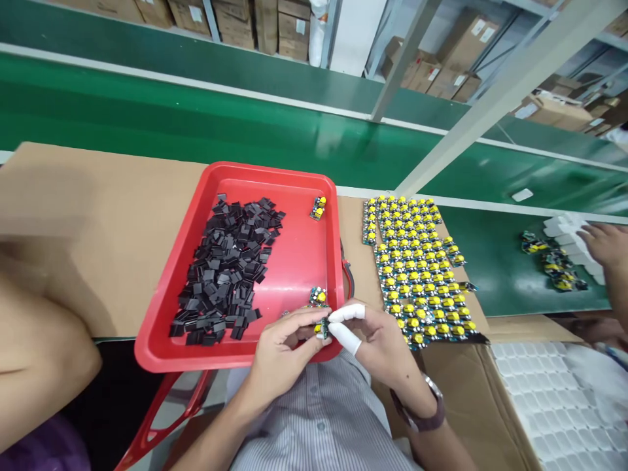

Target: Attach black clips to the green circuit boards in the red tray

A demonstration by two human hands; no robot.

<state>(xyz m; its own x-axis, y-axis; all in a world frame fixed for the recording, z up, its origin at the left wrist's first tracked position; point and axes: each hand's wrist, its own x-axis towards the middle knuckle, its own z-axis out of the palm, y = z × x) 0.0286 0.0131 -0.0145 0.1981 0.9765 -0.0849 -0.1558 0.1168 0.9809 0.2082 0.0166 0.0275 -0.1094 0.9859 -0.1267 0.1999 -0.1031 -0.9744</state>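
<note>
Between my two hands, over the near right corner of a red tray [235,360], is a small circuit board [321,328] with a yellow part on it. My left hand [284,350] pinches it from the left. From the right, my right hand [375,337] grips it with thumb and forefinger, both in white finger cots. Just beyond my fingers another circuit board [318,296] lies in the tray. A pair of boards [318,208] rests near its far right corner. A heap of small black plastic pieces [230,261] covers the tray's left half.
Rows of yellow-topped boards [417,268] stand on cardboard to the right. A co-worker's hand [606,245] is at far right, near white parts [572,239] and more boards [559,265]. Another person's arm [39,327] is at left. A slanting post [490,98] crosses the green bench [196,111].
</note>
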